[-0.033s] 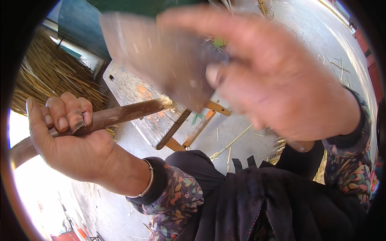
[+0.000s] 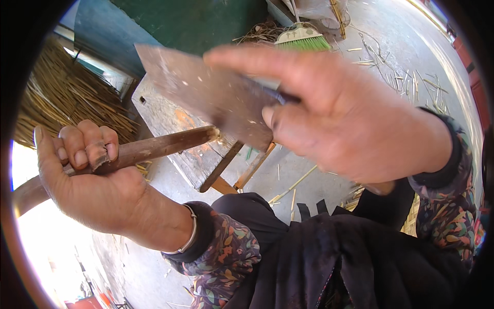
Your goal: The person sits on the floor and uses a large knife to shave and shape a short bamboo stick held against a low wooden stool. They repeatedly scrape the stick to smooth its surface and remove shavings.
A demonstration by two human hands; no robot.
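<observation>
My left hand (image 2: 110,193) is wrapped round a brown wooden stick (image 2: 167,145), whose pale, cut end reaches over the worn wooden bench (image 2: 157,105). A dark cleaver (image 2: 198,92) with a broad, speckled blade is in my right hand (image 2: 345,116). The fingers close round its handle, and the index finger stretches along the top of the blade. The blade hangs just beyond the stick's cut end and hides part of the bench. Whether it touches the stick, I cannot tell. Slight motion blur covers the right hand.
A pile of thin dry stalks (image 2: 67,98) stands at the left. A broom head with green bristles (image 2: 306,42) is at the back, near scattered stalk scraps (image 2: 432,87) on the grey floor. One long stalk (image 2: 296,184) lies below the bench.
My right hand and the cleaver have come down a little, toward the stick's end, and are less blurred. The broom head now shows. My left hand and the stick stay put.
</observation>
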